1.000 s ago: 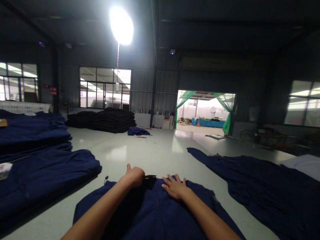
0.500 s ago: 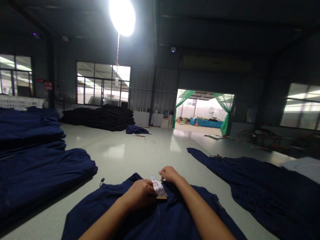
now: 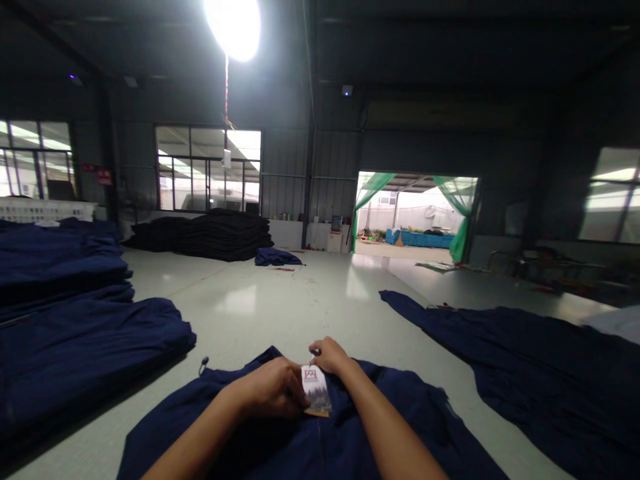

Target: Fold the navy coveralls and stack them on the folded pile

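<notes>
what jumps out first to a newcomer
Probably the glaring lamp at the top, left of centre. Next, the bright doorway right of centre, hung with green curtains. Low down, a red-marked white tag stands out against the navy garment, left hand at its edge, right hand by its top.

We saw a dark navy garment [image 3: 293, 443], and on it a white tag [image 3: 316, 392] with a red emblem [image 3: 311, 375] above a grey tree pattern and a tan bottom edge. Our table [image 3: 295, 307] was pale grey-green, the folded clothes [image 3: 90, 360] navy, the far pile [image 3: 220, 237] black and the doorway curtains [image 3: 458, 249] green.
</notes>
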The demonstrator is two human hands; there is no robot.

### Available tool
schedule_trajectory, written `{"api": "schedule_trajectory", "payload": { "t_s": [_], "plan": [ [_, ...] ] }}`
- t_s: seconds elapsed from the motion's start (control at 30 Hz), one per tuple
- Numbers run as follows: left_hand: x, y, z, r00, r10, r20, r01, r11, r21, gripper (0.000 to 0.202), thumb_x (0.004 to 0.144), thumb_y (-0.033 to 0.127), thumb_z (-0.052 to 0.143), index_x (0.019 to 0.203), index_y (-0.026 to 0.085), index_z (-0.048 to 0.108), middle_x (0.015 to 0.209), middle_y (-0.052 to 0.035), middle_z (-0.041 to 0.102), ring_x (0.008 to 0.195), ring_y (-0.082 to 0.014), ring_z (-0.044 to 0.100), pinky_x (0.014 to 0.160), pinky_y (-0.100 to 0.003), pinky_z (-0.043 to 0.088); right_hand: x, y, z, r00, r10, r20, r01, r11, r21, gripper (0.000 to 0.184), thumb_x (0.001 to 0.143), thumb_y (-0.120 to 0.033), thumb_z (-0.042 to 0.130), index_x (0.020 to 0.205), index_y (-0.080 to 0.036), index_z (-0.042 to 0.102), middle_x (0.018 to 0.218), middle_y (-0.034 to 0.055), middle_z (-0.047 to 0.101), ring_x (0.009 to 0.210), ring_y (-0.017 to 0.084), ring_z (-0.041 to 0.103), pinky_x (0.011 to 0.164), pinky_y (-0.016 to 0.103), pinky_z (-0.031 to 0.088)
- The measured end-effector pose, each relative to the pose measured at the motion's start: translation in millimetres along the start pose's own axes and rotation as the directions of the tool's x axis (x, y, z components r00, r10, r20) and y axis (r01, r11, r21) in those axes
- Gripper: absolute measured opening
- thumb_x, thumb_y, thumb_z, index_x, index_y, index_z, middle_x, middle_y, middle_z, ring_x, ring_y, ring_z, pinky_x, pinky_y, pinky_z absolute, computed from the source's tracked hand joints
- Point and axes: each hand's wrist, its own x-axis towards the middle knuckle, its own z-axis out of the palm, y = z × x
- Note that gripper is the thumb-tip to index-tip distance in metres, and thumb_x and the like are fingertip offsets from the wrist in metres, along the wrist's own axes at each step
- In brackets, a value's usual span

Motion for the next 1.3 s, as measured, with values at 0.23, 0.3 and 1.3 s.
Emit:
{"api": "schedule_trajectory", "payload": {
  "t_s": [0.23,0.3,1.3],
  "plan": [
    [2,10,5.3,0.968,-0.249,-0.032,0.247,0.967,-0.060,0.032,0.086,0.034,0.039,0.105,0.023,0.062,0.117,-0.0051,0.055,0.105,-0.0191,0.049,0.093,-0.031,0.037,-5,3,-7,0.997,-0.054,0.051,0.055,0.998,-0.023,0.042,0.068,-0.031,0.064,0.110,-0.027,0.059,0.107,0.0058,0.058,0.096,0.017,0.056,0.081,0.026,0.041],
    [3,10,8.9,0.948,-0.314,-0.050,0.314,0.949,0.000,0.040,0.085,0.038,0.042,0.120,0.023,0.052,0.115,-0.0078,0.056,0.108,-0.0225,0.047,0.094,-0.037,0.035,-8,3,-12,0.994,-0.076,0.079,0.079,0.996,-0.041,0.035,0.070,-0.031,0.063,0.104,-0.030,0.062,0.107,0.0052,0.056,0.099,0.018,0.054,0.084,0.028,0.040],
    [4,-7,13.3,0.872,-0.378,-0.311,0.428,0.897,0.110,0.025,0.083,0.020,0.039,0.096,0.020,0.060,0.104,-0.0073,0.062,0.095,-0.0178,0.055,0.093,-0.037,0.035,-44,-35,-57,0.967,-0.253,-0.032,0.255,0.958,0.135,0.022,0.060,-0.014,0.061,0.080,-0.019,0.069,0.075,-0.0005,0.069,0.068,0.011,0.059,0.060,0.018,0.041]
  ]
}}
